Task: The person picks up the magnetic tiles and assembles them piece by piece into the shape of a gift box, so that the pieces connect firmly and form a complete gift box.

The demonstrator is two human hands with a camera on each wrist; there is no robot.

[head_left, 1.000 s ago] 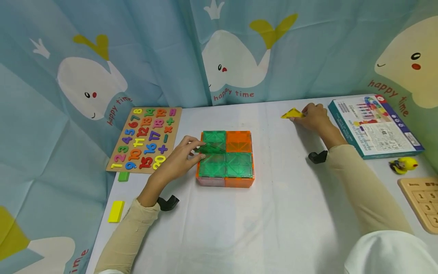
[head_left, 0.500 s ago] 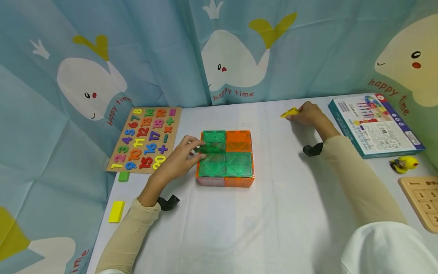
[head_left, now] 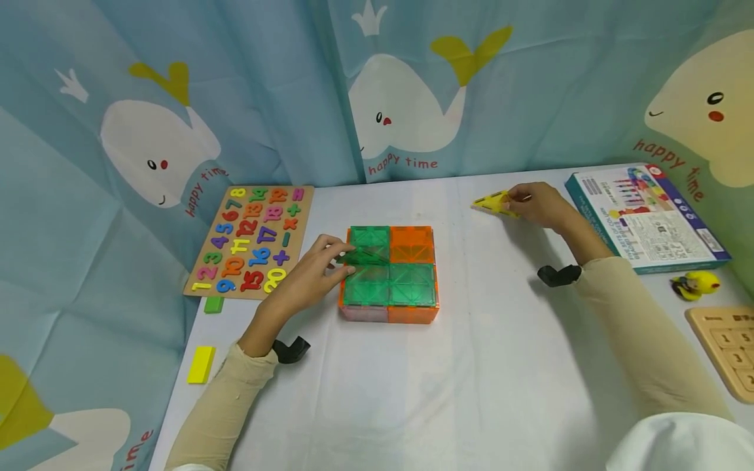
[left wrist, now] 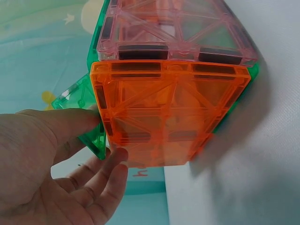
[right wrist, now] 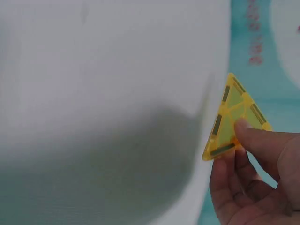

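My left hand (head_left: 311,275) pinches a green triangular magnetic tile (left wrist: 77,96) that stands up on top of a box built of magnetic tiles (head_left: 412,284). The box has green and orange squares on top, with orange and pinkish clear squares (left wrist: 176,28) on its sides. In the left wrist view, my thumb lies along the green triangle right at the box's edge. Off to the right, my right hand (head_left: 538,206) holds a yellow triangular magnetic tile (right wrist: 236,117) between thumb and fingers, above the white table. Dark magnet strips show along the yellow tile's edges.
A wooden number board (head_left: 247,239) lies left of the box, with a green block (head_left: 213,305) and a yellow block (head_left: 201,364) below it. On the right are a boxed toy set (head_left: 648,216), a yellow figurine (head_left: 696,284) and a wooden number tray (head_left: 727,347).
My right hand has turned the yellow triangle so more of its face shows, and brought it slightly left and nearer. The left hand stays at the green triangle.
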